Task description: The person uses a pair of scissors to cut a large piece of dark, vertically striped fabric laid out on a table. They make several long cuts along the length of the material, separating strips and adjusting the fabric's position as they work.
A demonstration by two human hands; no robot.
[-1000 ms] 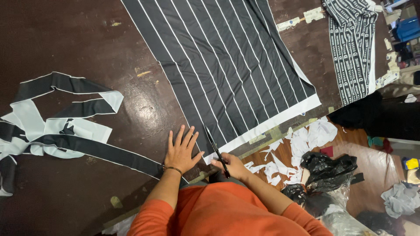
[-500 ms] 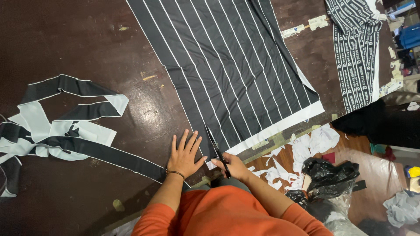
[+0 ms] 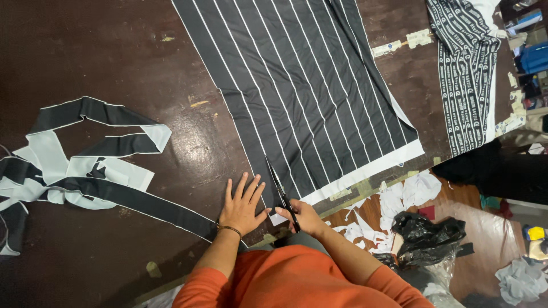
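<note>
A person's right hand [image 3: 305, 217] closes around the handles of black-handled metal scissors [image 3: 282, 195], blades entering the near edge of a black fabric panel with thin white stripes [image 3: 302, 91] spread on a dark wooden table [image 3: 114, 57]. The left hand [image 3: 242, 205] lies flat and open just left of the blades. Cut black-and-white strips [image 3: 85, 159] lie well to the left; most of the panel looks uncut.
</note>
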